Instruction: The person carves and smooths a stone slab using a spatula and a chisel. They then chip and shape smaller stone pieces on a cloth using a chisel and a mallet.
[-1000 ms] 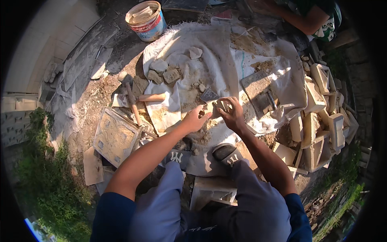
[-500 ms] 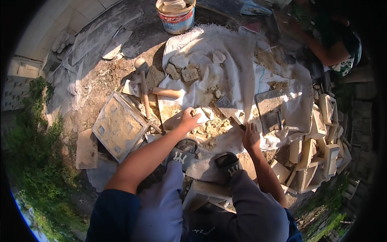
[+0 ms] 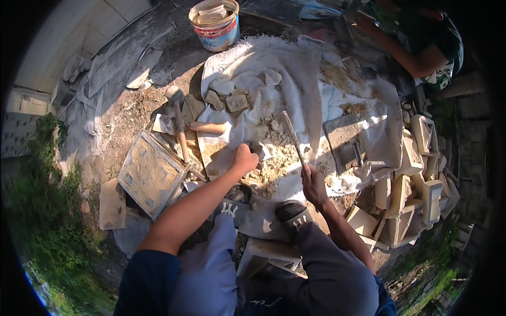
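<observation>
My right hand [image 3: 314,184] is closed round the lower end of a flat-bladed trowel [image 3: 293,134]; its blade stands nearly edge-on and points away from me. My left hand [image 3: 245,159] is closed in a fist beside crumbled pale mortar [image 3: 276,163]; what it holds, if anything, is hidden. Both hands are over a dusty white woven sheet [image 3: 290,95] on the ground. Left of my left hand lie a mallet [image 3: 179,118] with a long handle and a thick wooden handle [image 3: 208,127]. Several stone chunks [image 3: 237,103] lie beyond it.
A square mould-like slab [image 3: 151,173] lies at left. Stacked pale blocks [image 3: 403,197] stand at right, near a flat grey plate with a handle [image 3: 343,138]. A bucket [image 3: 215,32] stands at the back. A co-worker's arm [image 3: 408,60] is at far right.
The trowel has turned from showing its broad face to edge-on, tip raised. My left hand has closed into a fist; the pale piece at its fingers no longer shows there. The view shifted slightly.
</observation>
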`<action>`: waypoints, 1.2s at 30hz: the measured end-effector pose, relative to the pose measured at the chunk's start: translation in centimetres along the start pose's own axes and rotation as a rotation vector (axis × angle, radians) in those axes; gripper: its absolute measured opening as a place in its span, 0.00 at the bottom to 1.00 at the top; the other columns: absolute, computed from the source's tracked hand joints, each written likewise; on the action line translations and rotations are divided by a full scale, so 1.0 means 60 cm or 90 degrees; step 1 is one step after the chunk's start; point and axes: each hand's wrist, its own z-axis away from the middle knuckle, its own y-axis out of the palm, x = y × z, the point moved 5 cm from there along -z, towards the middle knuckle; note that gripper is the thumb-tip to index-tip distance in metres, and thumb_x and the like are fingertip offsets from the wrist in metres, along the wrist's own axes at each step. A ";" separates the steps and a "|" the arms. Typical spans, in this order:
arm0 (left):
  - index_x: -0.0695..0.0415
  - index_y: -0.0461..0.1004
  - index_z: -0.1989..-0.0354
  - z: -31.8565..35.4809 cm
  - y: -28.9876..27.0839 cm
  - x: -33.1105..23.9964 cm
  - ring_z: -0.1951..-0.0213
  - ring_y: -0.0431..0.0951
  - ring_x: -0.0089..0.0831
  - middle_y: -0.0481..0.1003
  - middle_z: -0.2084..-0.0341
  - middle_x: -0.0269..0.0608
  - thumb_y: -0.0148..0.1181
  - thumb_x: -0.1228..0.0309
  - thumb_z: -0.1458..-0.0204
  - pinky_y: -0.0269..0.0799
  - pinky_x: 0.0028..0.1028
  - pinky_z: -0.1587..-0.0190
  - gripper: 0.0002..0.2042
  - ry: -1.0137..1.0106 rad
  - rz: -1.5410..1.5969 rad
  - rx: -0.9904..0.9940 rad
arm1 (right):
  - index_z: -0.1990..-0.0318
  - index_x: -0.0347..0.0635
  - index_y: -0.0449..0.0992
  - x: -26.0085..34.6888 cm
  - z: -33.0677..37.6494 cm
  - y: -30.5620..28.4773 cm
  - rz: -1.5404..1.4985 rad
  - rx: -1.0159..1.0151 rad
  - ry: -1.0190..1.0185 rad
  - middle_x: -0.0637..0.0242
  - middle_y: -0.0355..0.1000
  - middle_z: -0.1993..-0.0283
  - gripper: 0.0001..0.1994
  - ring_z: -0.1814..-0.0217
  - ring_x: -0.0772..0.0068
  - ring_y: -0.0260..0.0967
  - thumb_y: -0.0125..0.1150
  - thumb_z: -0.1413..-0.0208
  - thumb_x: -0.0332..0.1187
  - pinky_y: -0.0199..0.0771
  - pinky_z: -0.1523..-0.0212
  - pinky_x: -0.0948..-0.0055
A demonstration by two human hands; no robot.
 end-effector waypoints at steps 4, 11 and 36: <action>0.71 0.71 0.71 -0.007 0.002 0.000 0.78 0.83 0.40 0.78 0.76 0.56 0.56 0.61 0.43 0.77 0.30 0.73 0.19 0.049 0.205 0.011 | 0.73 0.34 0.63 0.059 0.007 0.010 -0.109 0.006 -0.104 0.57 0.56 0.82 0.23 0.81 0.60 0.53 0.34 0.28 0.40 0.53 0.77 0.63; 0.76 0.71 0.69 -0.015 0.008 -0.037 0.74 0.83 0.49 0.79 0.74 0.61 0.59 0.60 0.48 0.80 0.36 0.71 0.23 -0.048 0.246 0.018 | 0.69 0.32 0.69 -0.039 0.016 0.063 0.069 0.085 -0.078 0.36 0.67 0.76 0.20 0.72 0.27 0.64 0.40 0.30 0.39 0.61 0.71 0.42; 0.67 0.70 0.77 -0.021 0.018 -0.014 0.74 0.83 0.43 0.79 0.81 0.52 0.63 0.63 0.53 0.77 0.33 0.67 0.16 -0.032 0.112 -0.018 | 0.68 0.33 0.68 0.004 0.009 0.029 -0.012 0.000 -0.047 0.39 0.66 0.75 0.20 0.70 0.31 0.65 0.38 0.30 0.40 0.60 0.70 0.47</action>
